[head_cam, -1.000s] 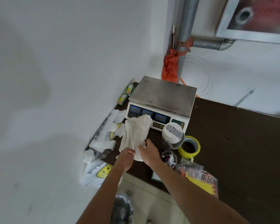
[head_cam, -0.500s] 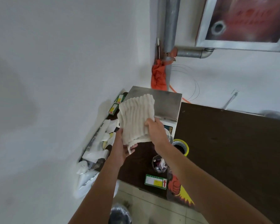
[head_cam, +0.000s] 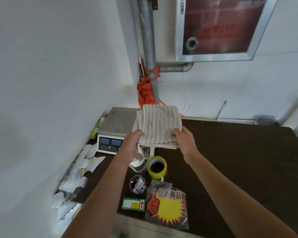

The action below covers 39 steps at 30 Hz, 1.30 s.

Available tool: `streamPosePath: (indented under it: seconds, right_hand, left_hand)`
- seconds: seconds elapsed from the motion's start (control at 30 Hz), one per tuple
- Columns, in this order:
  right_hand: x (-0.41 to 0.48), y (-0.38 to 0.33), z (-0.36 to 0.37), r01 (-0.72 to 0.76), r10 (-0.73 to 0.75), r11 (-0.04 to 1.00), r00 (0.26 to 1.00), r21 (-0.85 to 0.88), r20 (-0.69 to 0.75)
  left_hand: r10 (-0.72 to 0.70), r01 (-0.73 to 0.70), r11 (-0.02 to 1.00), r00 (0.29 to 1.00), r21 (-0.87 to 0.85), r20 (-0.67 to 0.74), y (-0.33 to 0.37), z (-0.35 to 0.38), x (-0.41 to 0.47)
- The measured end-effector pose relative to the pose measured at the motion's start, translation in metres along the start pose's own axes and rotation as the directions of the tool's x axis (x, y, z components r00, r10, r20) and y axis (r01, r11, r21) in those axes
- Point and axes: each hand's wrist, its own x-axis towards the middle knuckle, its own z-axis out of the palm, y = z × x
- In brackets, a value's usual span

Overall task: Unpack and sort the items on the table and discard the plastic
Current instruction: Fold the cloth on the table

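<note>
A stack of white knitted gloves (head_cam: 157,124) is held up in the air over the front of the weighing scale (head_cam: 118,124). My left hand (head_cam: 133,143) grips its lower left corner and my right hand (head_cam: 185,137) grips its lower right corner. The stack is level and spread between both hands. On the dark brown table (head_cam: 239,160) below lie a yellow tape roll (head_cam: 156,167), a clear lidded jar (head_cam: 139,163), a small clear cup of bits (head_cam: 137,184) and a plastic bag of red-and-yellow sale tags (head_cam: 167,206).
Torn white plastic wrappers (head_cam: 76,176) are heaped along the table's left edge by the wall. Small green-and-yellow boxes (head_cam: 97,125) sit left of the scale, and a green label card (head_cam: 133,204) lies near the front edge. A grey pipe (head_cam: 149,54) with orange cloth (head_cam: 144,95) stands behind.
The stack of gloves went from lying on the table to lifted, then moved right and turned level in front of the scale. Both hands kept hold of it.
</note>
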Motion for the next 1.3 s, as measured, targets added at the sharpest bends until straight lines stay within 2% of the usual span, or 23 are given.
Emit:
streamPosePath:
  seconds: [0.1,0.2,0.3,0.4,0.53,0.6,0.67,0.8,0.87,0.93,1.03,1.1,1.2,1.3]
  right_hand:
    - [0.012,0.008,-0.055,0.033,-0.035,0.995,0.999,-0.099,-0.022]
    - [0.02,0.022,-0.106,0.026,-0.036,0.98,0.998,-0.195,-0.045]
    - [0.029,0.047,-0.149,-0.037,0.026,0.967,0.999,-0.254,-0.047]
    - [0.034,0.074,-0.183,-0.131,0.128,0.935,0.991,-0.329,-0.03]
    - [0.039,0.115,-0.222,-0.249,0.268,0.85,0.963,-0.465,-0.025]
    - [0.043,0.132,-0.237,-0.265,0.277,0.787,0.959,-0.557,-0.065]
    - [0.048,0.139,-0.248,-0.258,0.25,0.732,0.963,-0.63,-0.103]
    - [0.061,0.135,-0.253,-0.099,0.119,0.718,0.993,-0.689,-0.019]
    - [0.067,0.134,-0.25,0.011,0.053,0.696,0.996,-0.718,0.067]
    - [0.072,0.138,-0.244,0.117,0.024,0.639,0.985,-0.76,0.172]
    - [0.08,0.15,-0.237,0.259,0.016,0.535,0.949,-0.804,0.316]
    - [0.085,0.161,-0.233,0.33,0.013,0.481,0.924,-0.812,0.383]
    - [0.093,0.177,-0.225,0.425,0.018,0.338,0.889,-0.84,0.457]
    - [0.102,0.183,-0.214,0.464,-0.001,0.306,0.873,-0.831,0.487]
  left_hand:
    - [0.066,-0.048,0.961,0.996,0.272,-0.057,-0.012,0.053,0.0]
    - [0.083,-0.082,0.917,0.996,0.391,0.014,-0.035,0.1,0.006]
    - [0.066,-0.107,0.835,0.993,0.54,0.094,-0.065,0.138,0.011]
    - [0.02,-0.091,0.751,0.993,0.654,0.116,-0.1,0.164,0.013]
    - [-0.065,-0.011,0.674,0.995,0.739,0.075,-0.147,0.183,0.017]
    - [-0.071,-0.003,0.601,0.996,0.799,0.057,-0.164,0.19,0.018]
    - [-0.011,-0.067,0.492,0.997,0.868,0.083,-0.175,0.198,0.019]
    - [0.153,-0.331,0.162,0.939,0.93,0.308,-0.19,0.219,0.015]
    - [0.153,-0.418,0.036,0.9,0.908,0.409,-0.199,0.229,0.016]
    - [0.11,-0.446,-0.063,0.886,0.893,0.45,-0.209,0.236,0.018]
    - [0.036,-0.402,-0.107,0.913,0.909,0.407,-0.22,0.245,0.022]
    - [0.022,-0.388,-0.124,0.919,0.913,0.393,-0.224,0.244,0.024]
    - [0.026,-0.382,-0.136,0.921,0.914,0.389,-0.233,0.227,0.027]
    - [0.067,-0.382,-0.133,0.917,0.915,0.393,-0.241,0.207,0.025]
